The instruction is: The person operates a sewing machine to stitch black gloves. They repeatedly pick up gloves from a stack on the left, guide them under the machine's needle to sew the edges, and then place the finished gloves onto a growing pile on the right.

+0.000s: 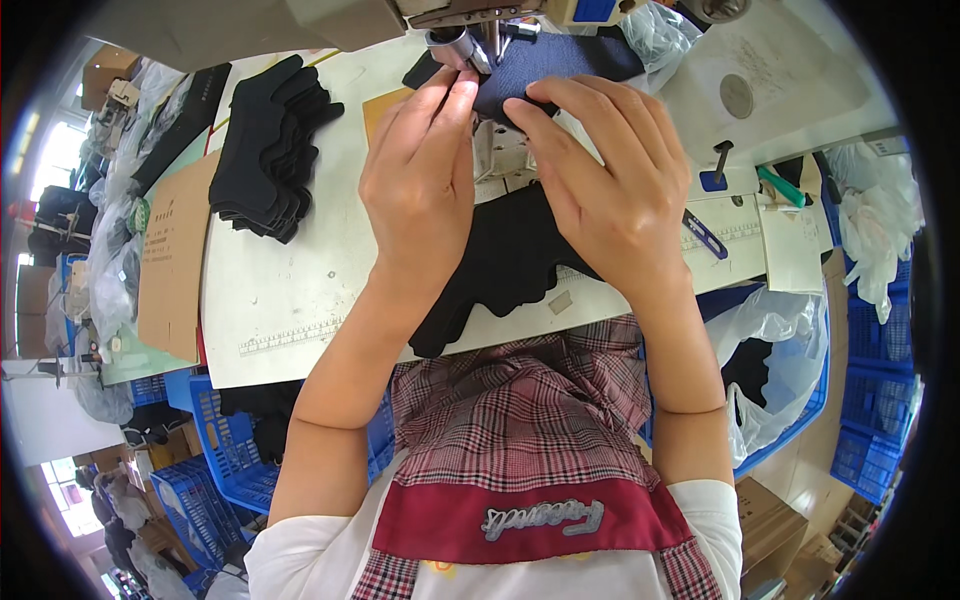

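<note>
A dark navy fabric piece (572,62) with black ends lies under the needle area of a sewing machine (495,40). My left hand (420,180) is closed at its near left edge, fingertips pressed together beside a metal cylinder on the machine; its thumb is mostly hidden. On the near edge, right of the needle, my right hand (618,170) pinches the same piece between thumb and fingers. Below both wrists, a black cut fabric piece (510,255) with a wavy edge drapes over the table's front. Off to the left lies a stack of similar black pieces (265,150).
The white table (280,290) has ruler strips along its front. Blue thread snips (705,235) and a green-handled tool (782,187) lie right. Cardboard (175,255) stands at the left edge. Blue crates (235,440) and a plastic-lined bin (775,370) sit below table height.
</note>
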### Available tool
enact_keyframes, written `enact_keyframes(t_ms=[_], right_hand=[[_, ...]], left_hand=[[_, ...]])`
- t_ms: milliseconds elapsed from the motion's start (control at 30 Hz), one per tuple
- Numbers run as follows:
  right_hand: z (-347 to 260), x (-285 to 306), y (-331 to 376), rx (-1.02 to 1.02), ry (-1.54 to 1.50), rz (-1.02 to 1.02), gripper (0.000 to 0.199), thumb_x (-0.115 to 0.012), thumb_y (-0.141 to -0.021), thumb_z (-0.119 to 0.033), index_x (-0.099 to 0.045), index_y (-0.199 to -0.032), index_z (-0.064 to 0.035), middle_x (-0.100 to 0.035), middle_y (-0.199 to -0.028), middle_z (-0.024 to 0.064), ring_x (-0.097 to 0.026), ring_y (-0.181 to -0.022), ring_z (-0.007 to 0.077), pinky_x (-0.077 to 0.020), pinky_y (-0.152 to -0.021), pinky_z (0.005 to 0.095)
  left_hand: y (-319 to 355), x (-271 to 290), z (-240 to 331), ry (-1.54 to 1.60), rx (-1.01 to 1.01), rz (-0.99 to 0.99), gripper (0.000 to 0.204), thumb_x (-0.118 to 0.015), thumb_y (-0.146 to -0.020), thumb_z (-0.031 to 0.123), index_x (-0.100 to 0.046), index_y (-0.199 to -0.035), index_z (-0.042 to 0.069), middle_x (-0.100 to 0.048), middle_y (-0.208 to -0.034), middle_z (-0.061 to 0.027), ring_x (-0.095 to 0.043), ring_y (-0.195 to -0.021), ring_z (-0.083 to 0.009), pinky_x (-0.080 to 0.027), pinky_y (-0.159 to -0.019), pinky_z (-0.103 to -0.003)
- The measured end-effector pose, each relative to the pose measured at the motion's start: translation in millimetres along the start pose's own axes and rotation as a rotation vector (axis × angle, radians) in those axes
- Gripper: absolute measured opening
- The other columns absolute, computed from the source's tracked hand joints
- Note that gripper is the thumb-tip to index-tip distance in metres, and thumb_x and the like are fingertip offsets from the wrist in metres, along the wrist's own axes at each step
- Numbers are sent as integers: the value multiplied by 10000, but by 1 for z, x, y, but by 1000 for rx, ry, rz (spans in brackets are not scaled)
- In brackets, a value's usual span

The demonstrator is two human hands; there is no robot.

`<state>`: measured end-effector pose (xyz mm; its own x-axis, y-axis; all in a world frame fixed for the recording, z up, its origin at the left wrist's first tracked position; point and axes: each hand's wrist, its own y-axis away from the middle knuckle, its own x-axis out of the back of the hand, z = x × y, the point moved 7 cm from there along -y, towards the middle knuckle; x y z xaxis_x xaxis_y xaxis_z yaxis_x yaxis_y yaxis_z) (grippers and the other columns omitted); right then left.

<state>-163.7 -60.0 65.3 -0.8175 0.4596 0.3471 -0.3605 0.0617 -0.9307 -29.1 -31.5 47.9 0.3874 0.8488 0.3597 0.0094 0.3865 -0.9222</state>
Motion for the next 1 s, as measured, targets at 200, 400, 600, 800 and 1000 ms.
enact_keyframes(t_ms=[200, 400, 600, 800, 1000], right_hand=[[7, 0, 3, 11, 22, 50, 263, -693, -674, -65, -744, -929, -26, -699, -1023, 83, -680, -944, 256, -539, -833, 376], [18, -9, 4, 4, -16, 104, 242, -738, -698, -37, -723, -940, -30, -702, -1021, 64, -692, -915, 248, -557, -805, 358], [26, -15, 0, -48, -83, 128, 151, -734, -763, -30, -698, -909, -42, -704, -1009, 45, -700, -874, 233, -566, -742, 325], [38, -19, -2, -168, -202, -98, 162, -688, -789, 16, -701, -948, -12, -681, -954, 112, -692, -881, 296, -560, -753, 357], [35, -22, -4, -178, -174, 70, 126, -717, -850, -29, -757, -969, -25, -754, -1019, 88, -731, -916, 228, -568, -782, 300]], left_hand=[[-1, -2, 1, -34, 0, 7, 270, -663, -827, -66, -693, -1087, -1, -718, -1051, -150, -692, -895, -305, -560, -771, -350], [-4, -5, -2, -69, 28, -4, 193, -672, -853, -16, -683, -1045, -1, -725, -1026, -146, -699, -862, -302, -563, -714, -355], [-7, -9, -9, -73, 26, -11, 171, -677, -850, 8, -691, -1019, -10, -728, -1024, -136, -702, -845, -293, -564, -709, -354], [-13, -11, -14, -141, 113, -94, 151, -655, -825, 16, -711, -959, -24, -731, -1034, -128, -702, -870, -290, -562, -767, -369], [-16, -12, -14, -163, 69, -66, 138, -651, -855, 25, -733, -962, -8, -733, -903, -130, -698, -750, -278, -547, -701, -324]])
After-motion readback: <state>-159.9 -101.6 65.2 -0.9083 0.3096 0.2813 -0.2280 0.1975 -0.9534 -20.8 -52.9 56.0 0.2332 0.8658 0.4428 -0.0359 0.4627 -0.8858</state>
